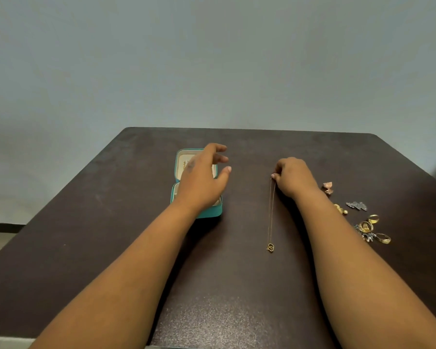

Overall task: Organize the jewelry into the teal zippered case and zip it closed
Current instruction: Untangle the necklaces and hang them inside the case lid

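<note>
The teal zippered case [209, 213] lies open on the dark table, its cream lining showing; my left hand [203, 176] hovers above it with fingers spread and holds nothing. My right hand [293, 176] pinches the top end of a thin gold necklace [271, 212]. The chain runs straight toward me and ends in a small gold pendant [270, 247] lying on the table. To the right of my right forearm lie loose pieces: a pink earring [328, 187], a gold earring [340, 209], a silver brooch [356, 205] and several gold rings [373, 229].
The dark brown table [136, 248] ends at a far edge in front of a plain grey wall. Its left edge drops off to the floor at the lower left.
</note>
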